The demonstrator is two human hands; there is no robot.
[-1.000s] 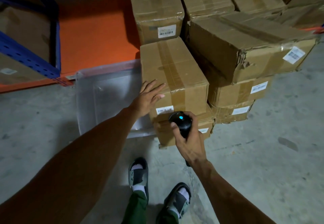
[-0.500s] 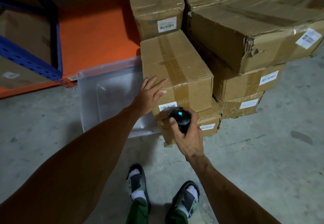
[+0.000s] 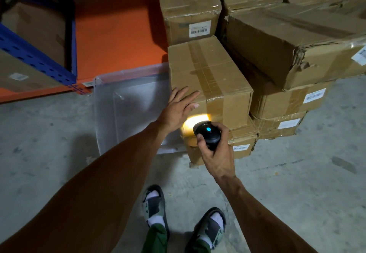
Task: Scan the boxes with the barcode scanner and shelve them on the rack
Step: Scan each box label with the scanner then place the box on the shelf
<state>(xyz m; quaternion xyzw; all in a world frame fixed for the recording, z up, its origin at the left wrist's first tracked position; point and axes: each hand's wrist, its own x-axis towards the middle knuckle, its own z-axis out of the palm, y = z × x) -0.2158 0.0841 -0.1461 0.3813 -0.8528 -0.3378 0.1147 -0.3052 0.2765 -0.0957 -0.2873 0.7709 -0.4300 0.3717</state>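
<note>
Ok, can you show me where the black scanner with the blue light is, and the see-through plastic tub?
black barcode scanner with a blue light (image 3: 208, 134): head view, on its rounded top.
clear plastic tub (image 3: 130, 78): head view, on its far rim.

We see a dim scene with muted, grainy colour. The brightest spot is a warm yellow glare on the near face of the taped brown cardboard box (image 3: 210, 82), cast by the round black barcode scanner (image 3: 208, 134). Our forearms darken toward the bottom corners, the grey concrete floor (image 3: 297, 173) carries soft shadows, and straight edges bow near the frame's borders.
</note>
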